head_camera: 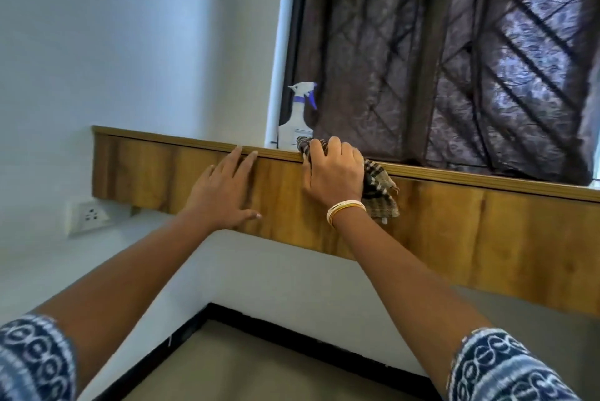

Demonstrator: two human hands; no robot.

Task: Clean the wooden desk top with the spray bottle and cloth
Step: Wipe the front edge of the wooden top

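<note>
Spanning the frame L to R, wooden desk (454, 238) seen from below/front; its front panel and top edge strip are visible, top surface itself not in view. Dark patterned curtain (454, 60) hangs behind, upper R, lower hem reaching desk level. White wall (130, 37) fills upper L. Right hand (334, 170) clenched over desk's top edge, grasping checked cloth (380, 189); cloth bunched under fingers, loose end hanging down front panel just R of wrist. Left hand (224, 193) released, fingers spread, palm flat against front panel, fingertips at edge strip, nothing held. Spray bottle (300, 115), white w/ blue trigger, stands upright on desk behind the edge, just beyond right hand, near curtain's L edge. Wall socket (89, 215) below desk's L end. Bangles (344, 207) on right wrist.
</note>
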